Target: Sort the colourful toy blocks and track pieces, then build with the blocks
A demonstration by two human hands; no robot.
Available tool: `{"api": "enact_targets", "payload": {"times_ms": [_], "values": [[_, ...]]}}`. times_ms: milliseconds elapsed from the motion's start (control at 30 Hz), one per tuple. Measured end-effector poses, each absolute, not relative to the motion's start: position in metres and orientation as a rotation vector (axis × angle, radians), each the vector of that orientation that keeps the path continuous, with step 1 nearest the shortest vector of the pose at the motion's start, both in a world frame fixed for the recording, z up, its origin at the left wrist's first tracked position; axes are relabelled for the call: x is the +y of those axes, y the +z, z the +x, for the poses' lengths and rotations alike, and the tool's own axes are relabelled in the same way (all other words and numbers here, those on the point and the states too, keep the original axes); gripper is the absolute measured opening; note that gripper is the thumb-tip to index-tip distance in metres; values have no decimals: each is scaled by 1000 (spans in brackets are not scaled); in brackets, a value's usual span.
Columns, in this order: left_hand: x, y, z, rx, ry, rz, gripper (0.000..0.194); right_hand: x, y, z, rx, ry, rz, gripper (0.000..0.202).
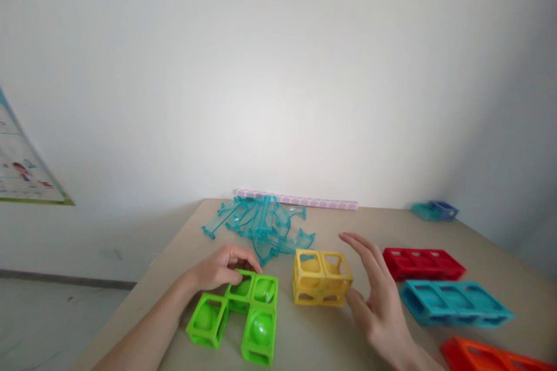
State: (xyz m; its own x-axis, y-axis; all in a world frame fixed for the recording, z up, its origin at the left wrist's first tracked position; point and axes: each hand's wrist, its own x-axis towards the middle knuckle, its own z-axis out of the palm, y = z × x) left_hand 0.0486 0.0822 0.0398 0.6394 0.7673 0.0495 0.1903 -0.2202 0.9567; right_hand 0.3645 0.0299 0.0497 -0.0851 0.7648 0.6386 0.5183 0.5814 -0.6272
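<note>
A person's left hand pinched a bright green cube-frame block between thumb and curled fingers near the left edge of a beige table. The green block's longer spread ran from side to side, roughly in line with the table's far edge; two of its four cubes, at left and right, pointed toward the near side, and rounded cups showed through the open tops.

The right hand was spread, thumb apart from raised fingers, just beside a yellow cube-frame block; whether the thumb touched it could not be told. The yellow block showed two openings side by side on top, its row also facing along the far edge.

Toward the right edge lay three-cell blocks in red, teal and orange, the last cut off by the frame. Translucent teal track pieces were heaped near the far-left corner, before a lilac patterned strip along the far edge. Small blue pieces sat at the far-right corner. A white wall rose behind, with an illustrated poster at left above a gray floor.
</note>
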Motion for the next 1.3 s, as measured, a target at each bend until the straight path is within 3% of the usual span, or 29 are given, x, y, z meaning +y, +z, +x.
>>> {"api": "enact_targets", "payload": {"times_ms": [133, 233, 467, 667, 833, 1033, 1233, 1300], "values": [[82, 41, 49, 784, 633, 1748, 43, 22, 63, 356, -2064, -20, -994, 73], [82, 41, 50, 791, 634, 1728, 43, 24, 65, 348, -2323, -5, -1029, 66], [81, 43, 50, 786, 641, 1701, 43, 27, 62, 348, -2268, 85, -1048, 55], [83, 39, 49, 796, 656, 1657, 43, 23, 64, 351, -2173, 248, -1020, 36], [82, 39, 50, 814, 664, 1598, 43, 21, 55, 348, -1889, 528, -1014, 5], [83, 38, 49, 799, 681, 1569, 43, 28, 34, 344, -1612, 852, -958, 17], [85, 37, 46, 807, 695, 1589, 45, 27, 32, 347, -1763, 814, -1041, 63], [85, 37, 47, 800, 690, 1588, 45, 27, 35, 344, -1768, 818, -1068, 62]]}}
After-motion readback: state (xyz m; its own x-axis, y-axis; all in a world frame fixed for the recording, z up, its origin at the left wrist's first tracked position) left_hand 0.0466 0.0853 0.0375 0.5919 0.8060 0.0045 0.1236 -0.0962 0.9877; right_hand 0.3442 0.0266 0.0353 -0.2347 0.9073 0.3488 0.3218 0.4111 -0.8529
